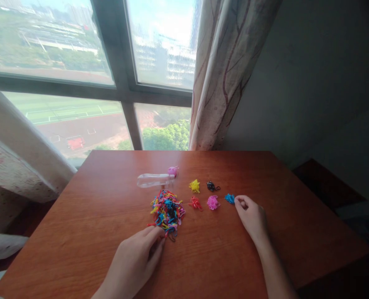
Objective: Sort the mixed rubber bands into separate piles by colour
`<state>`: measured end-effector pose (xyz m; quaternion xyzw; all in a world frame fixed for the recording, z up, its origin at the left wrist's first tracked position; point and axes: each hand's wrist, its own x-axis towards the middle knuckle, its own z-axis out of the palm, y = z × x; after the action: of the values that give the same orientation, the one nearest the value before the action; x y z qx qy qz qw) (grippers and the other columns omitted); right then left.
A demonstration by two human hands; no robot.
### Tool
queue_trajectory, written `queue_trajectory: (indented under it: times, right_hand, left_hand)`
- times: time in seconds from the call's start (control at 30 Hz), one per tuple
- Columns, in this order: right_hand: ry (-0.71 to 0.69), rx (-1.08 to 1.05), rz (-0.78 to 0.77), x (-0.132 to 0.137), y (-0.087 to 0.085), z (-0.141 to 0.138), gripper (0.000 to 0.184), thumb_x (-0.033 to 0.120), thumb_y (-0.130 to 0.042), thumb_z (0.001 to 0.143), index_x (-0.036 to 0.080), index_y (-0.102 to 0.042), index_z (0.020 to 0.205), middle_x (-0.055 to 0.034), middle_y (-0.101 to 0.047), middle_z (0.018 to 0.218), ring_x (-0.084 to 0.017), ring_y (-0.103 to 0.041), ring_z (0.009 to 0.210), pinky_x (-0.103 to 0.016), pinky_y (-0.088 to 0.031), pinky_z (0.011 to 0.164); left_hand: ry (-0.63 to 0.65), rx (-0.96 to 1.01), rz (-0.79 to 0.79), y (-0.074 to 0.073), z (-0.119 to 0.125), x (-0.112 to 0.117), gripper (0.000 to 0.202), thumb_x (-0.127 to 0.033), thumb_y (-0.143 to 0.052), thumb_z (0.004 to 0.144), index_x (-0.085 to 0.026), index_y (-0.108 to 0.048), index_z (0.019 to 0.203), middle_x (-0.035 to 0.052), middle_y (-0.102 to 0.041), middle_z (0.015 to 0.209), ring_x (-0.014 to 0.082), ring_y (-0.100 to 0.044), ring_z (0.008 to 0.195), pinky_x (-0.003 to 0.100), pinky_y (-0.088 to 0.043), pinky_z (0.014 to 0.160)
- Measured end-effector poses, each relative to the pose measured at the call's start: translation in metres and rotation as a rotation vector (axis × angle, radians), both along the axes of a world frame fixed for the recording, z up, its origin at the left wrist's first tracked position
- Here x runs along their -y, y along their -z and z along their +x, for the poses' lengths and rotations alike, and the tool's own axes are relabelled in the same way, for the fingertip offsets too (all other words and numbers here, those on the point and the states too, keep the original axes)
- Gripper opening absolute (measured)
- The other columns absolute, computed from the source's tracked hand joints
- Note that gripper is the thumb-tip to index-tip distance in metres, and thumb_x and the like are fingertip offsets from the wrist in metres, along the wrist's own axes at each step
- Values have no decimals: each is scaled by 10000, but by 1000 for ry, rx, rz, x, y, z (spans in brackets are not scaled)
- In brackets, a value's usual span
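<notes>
A heap of mixed-colour small rubber bands (168,211) lies in the middle of the wooden table (109,232). To its right sit small sorted piles: yellow (194,186), black (211,186), red (196,203), pink (213,202) and blue (229,198). My left hand (137,259) rests by the heap's near edge, fingers together and touching it. My right hand (252,218) has its fingertips pinched right at the blue pile. What the pinch holds is too small to see.
A clear plastic bottle (155,180) lies on its side behind the heap, with a pink cap (172,170) beside its mouth. Curtains (228,70) hang at both sides of the window behind the table. A dark wall stands to the right.
</notes>
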<state>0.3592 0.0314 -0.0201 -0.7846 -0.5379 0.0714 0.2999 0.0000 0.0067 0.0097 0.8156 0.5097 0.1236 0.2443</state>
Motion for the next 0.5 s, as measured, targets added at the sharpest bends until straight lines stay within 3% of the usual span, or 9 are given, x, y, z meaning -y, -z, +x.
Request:
queue_trajectory:
  times: [0.33,0.5]
  right_hand:
    - [4,-20,21,5,-9,-3,343,471,-476,843,207,-695,835,-61,-693,724,-216,-643,660,-281,-423,612]
    - [-61,-31,107,15,-21,-32,326,452,-491,883,198,-693,845,-39,-665,679,-185,-613,604,-263,-422,591]
  left_hand:
    - [-5,25,23,-3,1,0,202,-243,-419,949,-270,-619,934,1,-715,932,168,-689,831,233,-486,694]
    - [-2,-10,13,-3,1,0,213,-241,-403,957,-267,-613,932,3,-708,920,174,-686,826,247,-491,706]
